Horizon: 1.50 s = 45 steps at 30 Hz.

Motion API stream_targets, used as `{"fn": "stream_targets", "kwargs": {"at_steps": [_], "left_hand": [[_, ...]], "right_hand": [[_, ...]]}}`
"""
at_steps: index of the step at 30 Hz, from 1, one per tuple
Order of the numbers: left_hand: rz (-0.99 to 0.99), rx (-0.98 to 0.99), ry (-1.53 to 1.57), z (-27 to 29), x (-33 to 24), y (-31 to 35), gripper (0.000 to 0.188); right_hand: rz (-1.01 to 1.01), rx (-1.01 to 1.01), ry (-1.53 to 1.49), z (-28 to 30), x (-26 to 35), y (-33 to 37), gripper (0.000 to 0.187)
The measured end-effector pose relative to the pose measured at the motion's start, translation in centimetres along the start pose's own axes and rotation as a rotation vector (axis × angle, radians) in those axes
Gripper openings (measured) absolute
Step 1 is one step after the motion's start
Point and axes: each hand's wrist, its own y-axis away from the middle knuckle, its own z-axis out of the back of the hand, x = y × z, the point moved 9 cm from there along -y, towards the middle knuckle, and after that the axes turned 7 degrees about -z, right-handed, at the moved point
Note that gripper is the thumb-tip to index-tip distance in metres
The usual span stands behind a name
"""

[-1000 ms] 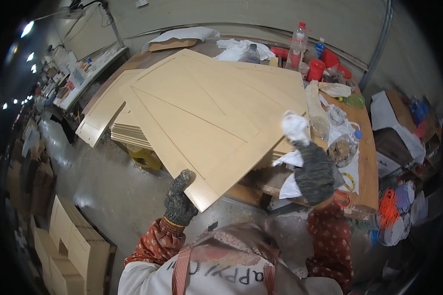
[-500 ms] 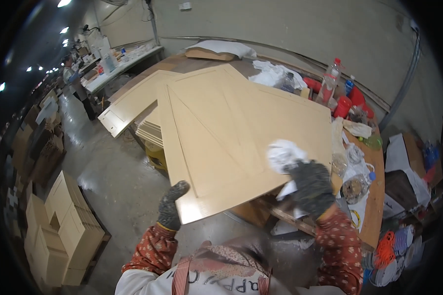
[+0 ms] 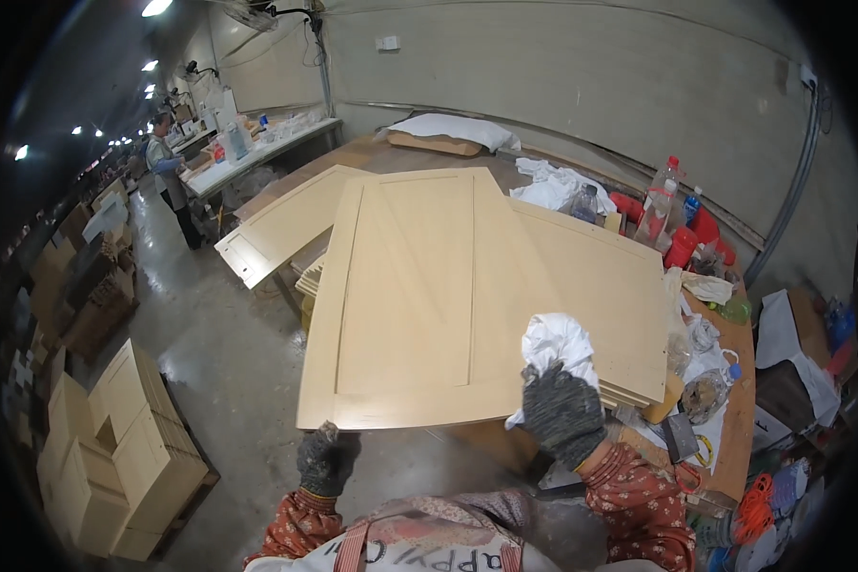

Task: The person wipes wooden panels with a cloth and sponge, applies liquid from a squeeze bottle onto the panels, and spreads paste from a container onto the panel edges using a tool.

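One cream panel (image 3: 405, 296); faintly glossy, its centre framed

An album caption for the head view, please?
Gloved right hand holds a white cloth at a cream panel, left hand by its near corner.

- A workshop or small factory hall is suggested by the deep, dim space at the upper left, lit by a row of ceiling lamps (image 3: 157, 8).
- Beige panels (image 3: 129, 467) are stacked at the lower left, on a bare, shiny floor (image 3: 219, 391).
- A panel (image 3: 405, 286) is laid on others mid-frame, over a wooden worktable (image 3: 740, 381) cluttered at the right with bottles (image 3: 658, 212) and rags.
- At the upper left, a long white bench (image 3: 291, 141) is seen near a standing person (image 3: 169, 183).
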Motion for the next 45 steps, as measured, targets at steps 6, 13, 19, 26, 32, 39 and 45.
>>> {"fn": "stream_targets", "kwargs": {"at_steps": [6, 13, 19, 26, 32, 39, 45], "left_hand": [[-1.389, 0.241, -1.63, -10.3, -12.2, -0.7, 0.02], [-1.64, 0.547, -1.71, -27.7, -16.6, -1.2, 0.027], [-0.684, 0.627, -0.863, -33.0, -17.7, -9.3, 0.029], [-1.262, 0.5, -1.625, -27.4, -18.9, -7.7, 0.05], [-0.639, 0.943, -1.642, -27.5, -11.2, -4.1, 0.035], [-0.777, 1.523, -1.898, -21.4, -6.4, 0.2, 0.048], [-0.927, 1.24, -2.169, -14.6, -5.9, -1.9, 0.045]], "right_hand": [[0.136, -0.253, -0.252, 6.0, 8.0, -1.2, 0.046], [-0.019, -0.236, -0.601, 9.8, 9.0, -4.2, 0.05], [0.048, 0.357, -0.917, 2.6, 8.1, -2.1, 0.061], [-0.634, -0.263, -1.597, 4.6, -5.2, 0.2, 0.067], [-0.493, -0.487, -1.749, 6.0, -6.5, -0.3, 0.048], [-0.713, 0.34, -2.183, 0.4, 1.4, -0.7, 0.02], [-0.43, 0.327, -2.094, -3.4, 4.2, 0.2, 0.036]]}}
